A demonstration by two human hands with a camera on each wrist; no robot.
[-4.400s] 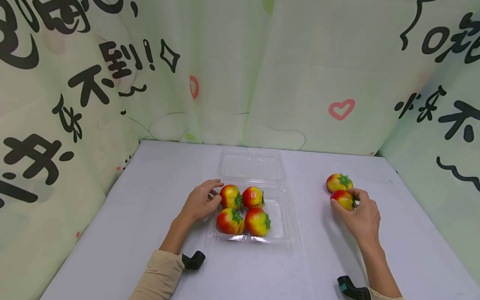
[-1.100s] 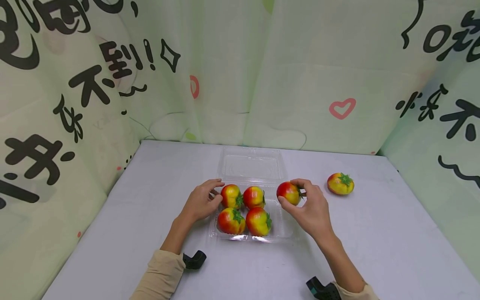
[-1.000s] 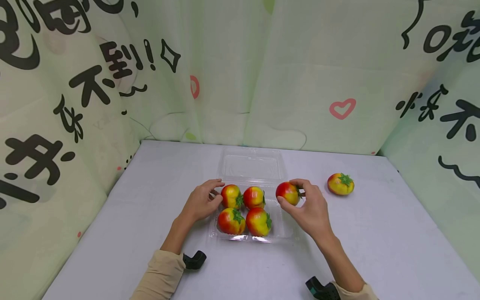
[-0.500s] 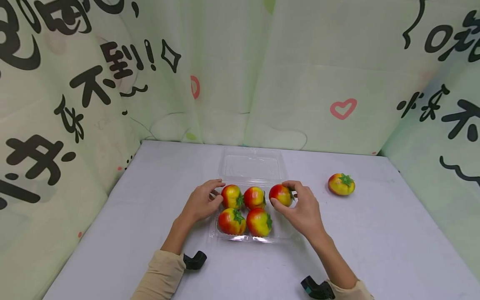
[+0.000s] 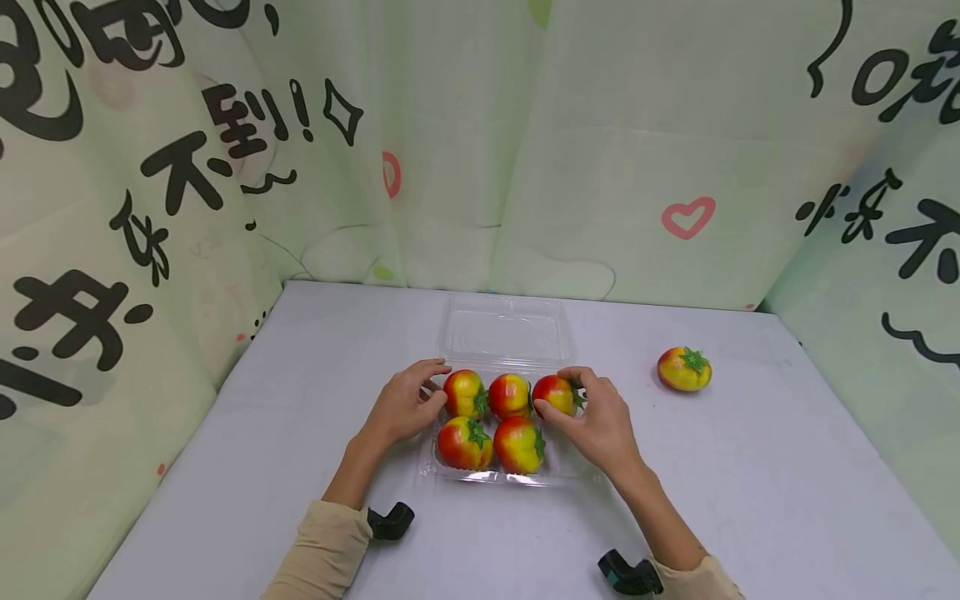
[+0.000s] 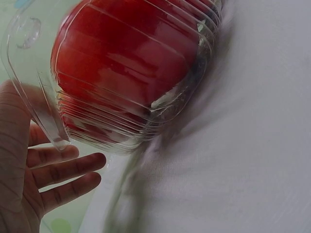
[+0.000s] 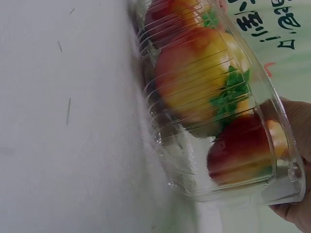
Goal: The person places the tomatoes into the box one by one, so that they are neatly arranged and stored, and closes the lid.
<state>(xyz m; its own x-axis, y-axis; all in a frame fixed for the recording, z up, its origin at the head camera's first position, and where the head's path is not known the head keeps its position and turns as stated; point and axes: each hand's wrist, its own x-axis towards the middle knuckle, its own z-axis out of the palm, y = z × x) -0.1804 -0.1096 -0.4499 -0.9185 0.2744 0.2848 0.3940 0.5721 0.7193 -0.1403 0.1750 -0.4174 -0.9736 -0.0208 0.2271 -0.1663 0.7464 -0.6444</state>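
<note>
Where right hand [image 5: 600, 421] meets held fruit [image 5: 552, 392]: thumb and index pinch it at the sides, gap narrow, only the fruit's width. It sits at the rear right of the box [image 5: 558, 456], just beside the rear middle fruit [image 5: 508, 395]; touching or not, cannot tell.

Axis: nearly round; leafy end turned right, toward the palm.

Height: right wrist view has it behind the clear ribbed wall, within the rim; contact with the box floor, cannot tell.

Left hand [image 5: 405, 400]: across at the box's left rim, beside the rear left fruit [image 5: 463, 393]; fingers loosely parted, outer ones straight, no firm hold showing.

Front row: front left fruit [image 5: 463, 443] and front middle fruit [image 5: 517, 445], close together; bare plastic at the box's front right corner.

Lid [image 5: 506, 333]: laid back toward the tabletop's far edge.

Loose fruit [image 5: 685, 370]: toward the tabletop's far right corner, well apart from the box; right hand much the nearer.

Surface: tabletop [image 5: 772, 467] pale, cloth-like, faintly creased; box near its middle.

Room: light green curtain [image 5: 592, 125] along far edge and both sides, black lettering, red hearts.

Cuffs: beige sleeves [image 5: 326, 542]; black mount [image 5: 392, 522] at left wrist, another mount [image 5: 630, 575] at right.
</note>
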